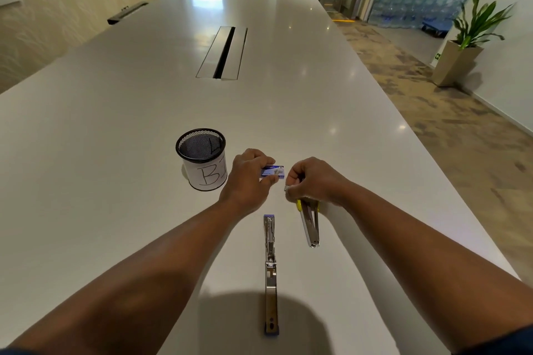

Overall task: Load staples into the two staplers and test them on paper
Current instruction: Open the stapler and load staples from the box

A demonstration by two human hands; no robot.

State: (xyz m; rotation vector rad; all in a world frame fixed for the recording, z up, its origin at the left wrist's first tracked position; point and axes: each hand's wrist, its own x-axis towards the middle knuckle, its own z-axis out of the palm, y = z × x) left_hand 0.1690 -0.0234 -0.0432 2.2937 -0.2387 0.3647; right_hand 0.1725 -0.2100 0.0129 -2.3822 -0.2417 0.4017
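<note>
My left hand (248,173) pinches a small blue staple box (274,171) just above the table. Right beside it, my right hand (313,180) is curled, with a small silvery strip of staples (287,188) pinched at its fingertips. A yellow stapler (309,225) lies opened on the table, its far end under my right hand. A blue stapler (270,271) lies unfolded flat and lengthwise between my forearms, its metal staple channel facing up.
A black mesh cup (202,157) wrapped in a white label with handwritten letters stands left of my left hand. The long white table (144,124) has a cable slot (223,52) in its middle. Its right edge runs close to my right arm.
</note>
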